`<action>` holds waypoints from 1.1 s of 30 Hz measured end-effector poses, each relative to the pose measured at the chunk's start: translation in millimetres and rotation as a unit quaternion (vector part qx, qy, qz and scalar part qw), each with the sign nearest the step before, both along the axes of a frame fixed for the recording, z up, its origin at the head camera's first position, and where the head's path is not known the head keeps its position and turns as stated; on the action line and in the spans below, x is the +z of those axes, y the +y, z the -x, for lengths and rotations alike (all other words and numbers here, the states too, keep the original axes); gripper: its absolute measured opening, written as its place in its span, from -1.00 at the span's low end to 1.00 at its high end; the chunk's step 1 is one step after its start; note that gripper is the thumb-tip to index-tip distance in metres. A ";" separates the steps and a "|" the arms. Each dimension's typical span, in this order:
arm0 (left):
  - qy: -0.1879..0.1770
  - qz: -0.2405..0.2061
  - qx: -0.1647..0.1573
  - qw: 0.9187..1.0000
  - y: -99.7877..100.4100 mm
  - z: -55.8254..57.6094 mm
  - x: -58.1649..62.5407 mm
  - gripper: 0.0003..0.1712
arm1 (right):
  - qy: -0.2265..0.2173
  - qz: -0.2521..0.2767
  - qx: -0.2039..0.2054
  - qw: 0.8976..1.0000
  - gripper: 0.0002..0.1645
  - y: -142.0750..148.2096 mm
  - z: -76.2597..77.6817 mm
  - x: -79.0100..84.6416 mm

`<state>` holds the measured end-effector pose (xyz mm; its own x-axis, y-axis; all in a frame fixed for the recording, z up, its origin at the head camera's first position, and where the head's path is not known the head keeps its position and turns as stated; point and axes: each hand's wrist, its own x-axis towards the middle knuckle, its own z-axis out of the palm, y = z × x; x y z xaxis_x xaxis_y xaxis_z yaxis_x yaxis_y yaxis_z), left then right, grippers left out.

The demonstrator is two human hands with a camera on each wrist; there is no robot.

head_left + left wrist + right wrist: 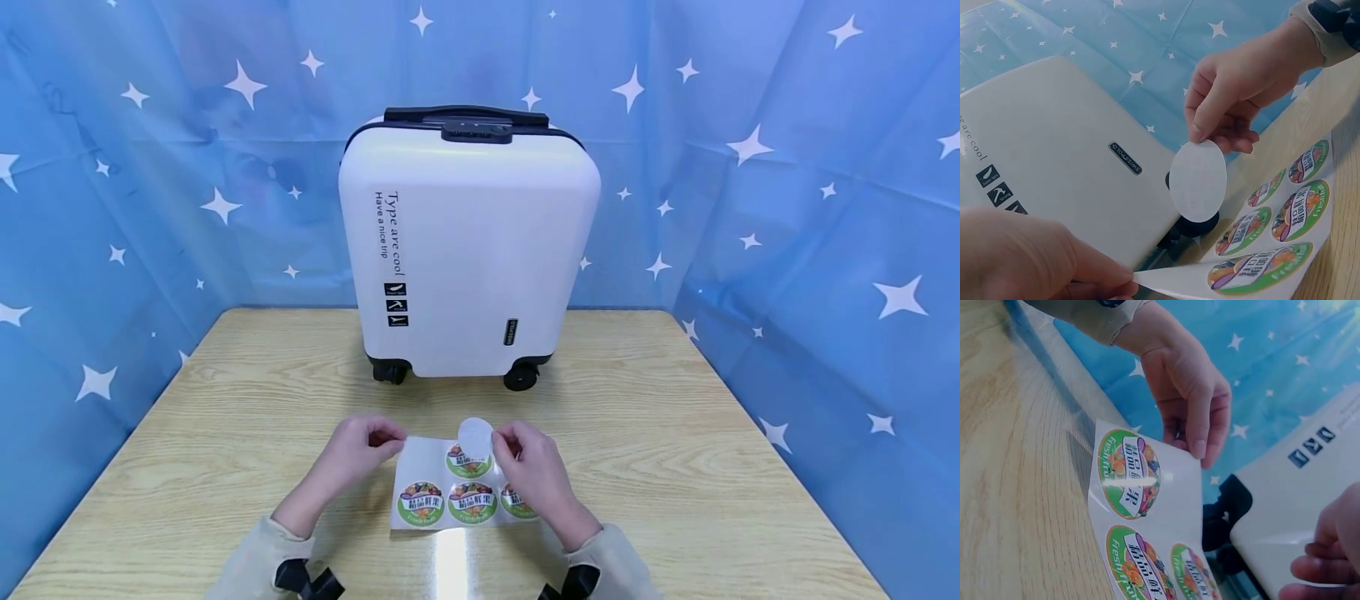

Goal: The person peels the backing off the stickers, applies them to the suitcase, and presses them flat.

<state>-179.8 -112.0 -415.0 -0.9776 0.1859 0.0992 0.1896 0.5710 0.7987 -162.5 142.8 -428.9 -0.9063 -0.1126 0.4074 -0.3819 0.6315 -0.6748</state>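
My left hand pinches the far left corner of a white sheet of round fruit stickers between thumb and fingers; in the left wrist view that corner is lifted. The right hand holds a peeled round sticker by its edge, just above the sheet. In the left wrist view the sticker shows its plain white back and hangs free of the sheet. Several printed stickers, green-rimmed with fruit pictures, are still on the sheet. The right hand covers part of the sheet's right side.
A white suitcase stands upright on its black wheels behind the sheet, with black lettering and a small black label on its front. Under it is a light wooden table. A blue curtain with white stars hangs around the back and sides.
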 end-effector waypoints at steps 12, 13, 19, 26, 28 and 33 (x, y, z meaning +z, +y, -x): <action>0.006 0.027 0.003 1.000 -3.0 -0.5 -3.4 -0.96 | 0.015 0.002 0.002 1.000 -0.95 1.0 0.6 0.4; 0.002 0.028 0.005 1.000 -3.0 -0.2 -3.5 -0.96 | 0.014 0.003 0.002 1.000 -0.95 0.9 0.4 0.6; -0.005 0.023 0.010 1.000 -0.1 -1.1 -0.5 -0.94 | 0.007 0.010 0.007 1.000 -0.94 -0.5 0.5 2.2; 0.026 0.012 0.006 1.000 7.3 0.7 3.2 -0.95 | 0.019 0.007 0.011 1.000 -0.94 -1.8 2.4 5.4; 0.030 0.008 0.004 1.000 9.0 1.6 4.0 -0.95 | 0.026 0.006 0.014 1.000 -0.93 -2.2 3.0 6.2; 0.034 -0.010 -0.004 0.999 11.3 4.9 8.2 -0.94 | 0.042 0.014 0.019 0.999 -0.94 -3.4 4.9 10.6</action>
<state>-184.7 -100.7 -406.8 -0.9669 0.1908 0.1693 0.2485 0.5542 0.7944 -167.5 139.4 -418.3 -0.8639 -0.1338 0.4855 -0.4612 0.5974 -0.6561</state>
